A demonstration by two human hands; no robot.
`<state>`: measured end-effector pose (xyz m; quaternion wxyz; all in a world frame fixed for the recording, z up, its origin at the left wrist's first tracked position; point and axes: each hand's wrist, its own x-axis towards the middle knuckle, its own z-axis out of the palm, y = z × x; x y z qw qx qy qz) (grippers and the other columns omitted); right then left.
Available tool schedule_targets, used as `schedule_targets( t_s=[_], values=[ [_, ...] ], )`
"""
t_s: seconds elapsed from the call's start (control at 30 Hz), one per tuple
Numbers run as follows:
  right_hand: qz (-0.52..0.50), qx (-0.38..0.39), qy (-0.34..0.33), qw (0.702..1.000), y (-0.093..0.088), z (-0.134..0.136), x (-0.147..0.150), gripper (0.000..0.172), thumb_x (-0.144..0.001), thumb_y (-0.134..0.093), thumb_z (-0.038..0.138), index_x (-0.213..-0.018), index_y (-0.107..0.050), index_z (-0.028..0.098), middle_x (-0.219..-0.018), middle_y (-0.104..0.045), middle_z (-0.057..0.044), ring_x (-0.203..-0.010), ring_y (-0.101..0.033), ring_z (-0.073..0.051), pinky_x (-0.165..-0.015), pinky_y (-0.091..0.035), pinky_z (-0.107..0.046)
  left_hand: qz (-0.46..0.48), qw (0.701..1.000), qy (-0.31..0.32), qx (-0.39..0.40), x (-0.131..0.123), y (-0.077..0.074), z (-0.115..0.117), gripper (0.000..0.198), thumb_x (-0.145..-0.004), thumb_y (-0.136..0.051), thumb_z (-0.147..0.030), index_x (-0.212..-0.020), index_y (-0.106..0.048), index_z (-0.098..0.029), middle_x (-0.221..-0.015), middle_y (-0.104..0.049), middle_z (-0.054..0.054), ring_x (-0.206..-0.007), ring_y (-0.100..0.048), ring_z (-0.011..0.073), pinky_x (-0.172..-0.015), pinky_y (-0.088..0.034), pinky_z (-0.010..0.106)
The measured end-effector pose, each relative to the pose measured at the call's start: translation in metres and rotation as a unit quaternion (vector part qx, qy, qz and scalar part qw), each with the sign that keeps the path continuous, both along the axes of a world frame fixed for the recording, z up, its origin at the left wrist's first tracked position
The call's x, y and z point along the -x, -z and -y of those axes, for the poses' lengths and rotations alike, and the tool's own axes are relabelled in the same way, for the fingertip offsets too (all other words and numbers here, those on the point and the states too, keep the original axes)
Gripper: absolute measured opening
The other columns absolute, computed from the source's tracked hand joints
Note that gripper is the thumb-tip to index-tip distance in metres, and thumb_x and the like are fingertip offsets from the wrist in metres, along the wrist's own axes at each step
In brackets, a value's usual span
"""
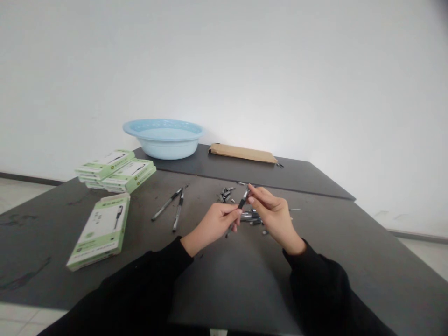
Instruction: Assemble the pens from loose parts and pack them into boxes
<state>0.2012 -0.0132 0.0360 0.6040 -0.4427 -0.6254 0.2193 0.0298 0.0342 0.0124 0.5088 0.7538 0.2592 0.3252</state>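
A gel pen (pixel 242 200) with a black grip is held at a slant above the dark table. My left hand (pixel 215 223) is closed around its barrel. The thumb and forefinger of my right hand (pixel 275 215) pinch at its upper, tip end; whether they hold a separate small part there is too small to tell. Beneath and behind my hands lie several pen barrels (pixel 249 217), partly hidden by the right hand. Small dark and silvery pen pieces (pixel 226 194) lie in a loose heap just beyond. Two assembled-looking pens (pixel 167 204) rest left of my left hand.
A green and white pen box (pixel 101 228) lies at the left, with several like boxes (pixel 119 170) stacked behind it. Farther back are a light blue basin (pixel 168 145) and a brown paper packet (pixel 243 153). A wall (pixel 280 84) stands behind the table (pixel 231 289).
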Motion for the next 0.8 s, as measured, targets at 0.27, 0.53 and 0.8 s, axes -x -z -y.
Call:
schedule_targets(
  t_s=[0.27,0.53,0.8],
  values=[
    [-0.072,0.026,0.002,0.997,-0.001,-0.004,-0.004,0.023,-0.08,-0.07,0.034,-0.101,-0.076,0.025,-0.095,-0.068,-0.004,-0.078,-0.063,-0.017,-0.078,-0.053,-0.035,-0.006,1.0,-0.02,-0.004,0.0,-0.002,-0.002,0.04,-0.089,-0.051,-0.043,-0.059,-0.054,-0.016,-0.051,-0.052,-0.002,-0.048,-0.053,0.0106,-0.052,-0.039,0.021],
    [-0.132,0.018,0.025,0.991,0.003,-0.006,-0.005,0.034,-0.083,-0.066,0.035,-0.114,-0.067,0.023,-0.093,-0.068,-0.004,-0.076,-0.064,-0.016,-0.077,-0.054,-0.036,-0.045,0.994,-0.057,-0.077,0.009,-0.014,-0.011,0.037,-0.09,-0.047,-0.041,-0.066,-0.059,-0.015,-0.057,-0.058,0.0,-0.052,-0.055,0.0126,-0.055,-0.039,0.023],
    [0.09,0.074,0.013,0.993,0.028,-0.016,-0.011,0.017,-0.084,-0.053,0.023,-0.088,-0.068,0.018,-0.081,-0.064,-0.003,-0.068,-0.058,-0.015,-0.063,-0.046,-0.028,-0.401,0.765,-0.45,-0.228,0.105,-0.03,-0.062,0.034,-0.091,-0.043,-0.037,-0.087,-0.069,-0.017,-0.091,-0.071,0.012,-0.087,-0.064,0.0247,-0.071,-0.043,0.029]
  ],
)
